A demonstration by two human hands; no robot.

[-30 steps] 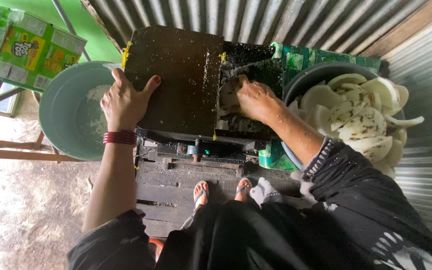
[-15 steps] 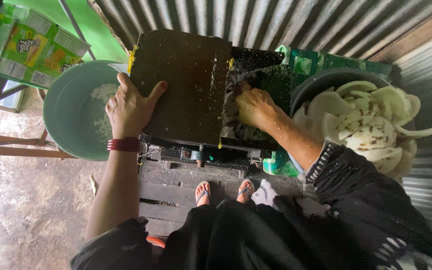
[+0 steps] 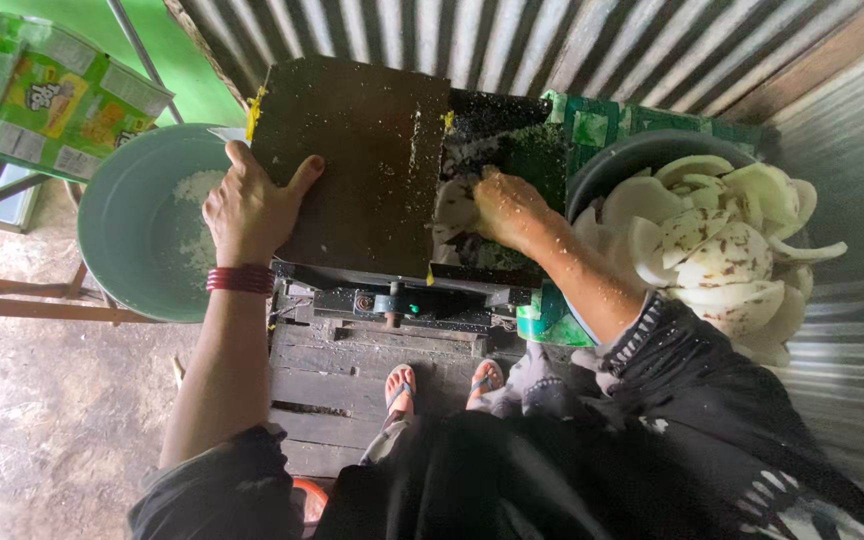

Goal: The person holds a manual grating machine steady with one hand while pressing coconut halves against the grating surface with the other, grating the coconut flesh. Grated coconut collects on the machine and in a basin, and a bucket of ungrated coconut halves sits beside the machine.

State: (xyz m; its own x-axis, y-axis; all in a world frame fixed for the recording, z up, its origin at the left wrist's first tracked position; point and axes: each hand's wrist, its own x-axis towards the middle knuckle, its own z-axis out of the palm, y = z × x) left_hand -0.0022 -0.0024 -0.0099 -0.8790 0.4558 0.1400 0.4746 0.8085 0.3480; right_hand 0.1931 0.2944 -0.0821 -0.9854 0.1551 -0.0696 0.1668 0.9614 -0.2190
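A dark grating machine (image 3: 362,160) with a flat hood stands before me on a wooden stand. My left hand (image 3: 250,205) lies flat on the hood's left edge, a red band on the wrist. My right hand (image 3: 505,208) presses a white coconut piece (image 3: 452,205) into the machine's opening at the right of the hood. White flecks cover that hand and forearm. A dark bowl (image 3: 642,150) heaped with white coconut pieces (image 3: 722,250) sits at the right. A green basin (image 3: 117,240) holding white gratings stands at the left, beside the hood.
Corrugated metal sheets form the wall behind and at the right (image 3: 832,150). Green cartons (image 3: 62,100) sit on a wooden frame at the upper left. My sandalled feet (image 3: 442,385) rest on dark planks below the machine. Bare concrete floor (image 3: 42,430) lies at the lower left.
My right hand has pushed further into the machine's opening with the coconut piece. My left hand has stayed on the hood. The view has shifted slightly.
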